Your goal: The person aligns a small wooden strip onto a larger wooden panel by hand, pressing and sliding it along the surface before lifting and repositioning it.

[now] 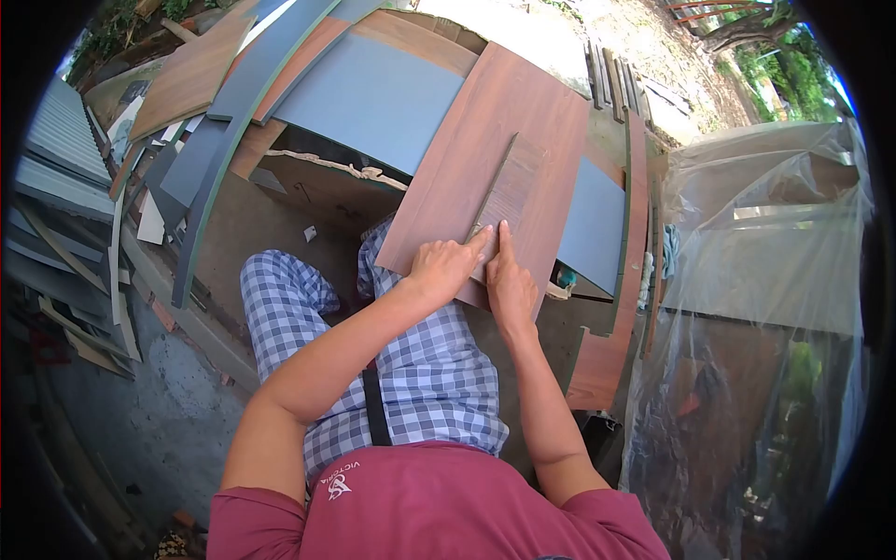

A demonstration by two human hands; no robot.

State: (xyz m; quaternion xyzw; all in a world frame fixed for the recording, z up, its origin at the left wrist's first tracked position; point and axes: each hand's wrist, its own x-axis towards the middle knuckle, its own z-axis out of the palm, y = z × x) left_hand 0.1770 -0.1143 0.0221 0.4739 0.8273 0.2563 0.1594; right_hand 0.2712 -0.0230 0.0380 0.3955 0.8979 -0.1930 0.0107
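Observation:
A narrow brown wood-grain strip (512, 187) lies lengthwise on a larger reddish-brown wood-grain panel (448, 159), which slants across the bench before my knees. My left hand (448, 267) is at the strip's near end from the left, index finger stretched onto its surface and the other fingers curled. From the right, my right hand (510, 285) meets the same end, its index finger pointing up along the strip and its other fingers folded. The two index fingertips are close together. My thumbs are mostly hidden.
Grey-blue boards (373, 98) lie under and beside the panel. A long curved dark board (245, 121) runs along the left. On the right stand a notched reddish-brown board (607, 364) and clear plastic sheeting (747, 252). Stacked offcuts (75, 271) fill the far left.

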